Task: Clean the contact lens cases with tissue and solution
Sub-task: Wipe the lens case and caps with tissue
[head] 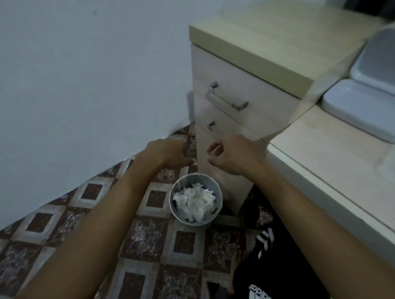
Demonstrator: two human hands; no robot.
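A small grey waste bin (196, 199) stands on the patterned floor, filled with crumpled white tissues (194, 201). My left hand (167, 152) and my right hand (233, 155) hover side by side above and just beyond the bin, in front of the drawer unit. On both hands the fingers hang loosely curled downward, and I see nothing held in either. The right thumb and forefinger stand slightly apart. No contact lens case or solution bottle is in view.
A light wooden drawer unit (236, 101) with metal handles stands right behind the bin. A pale desk top (330, 167) runs along the right and bears a white lidded plastic box (368, 104). A bare wall fills the left. My leg in black shorts (277, 275) is at lower right.
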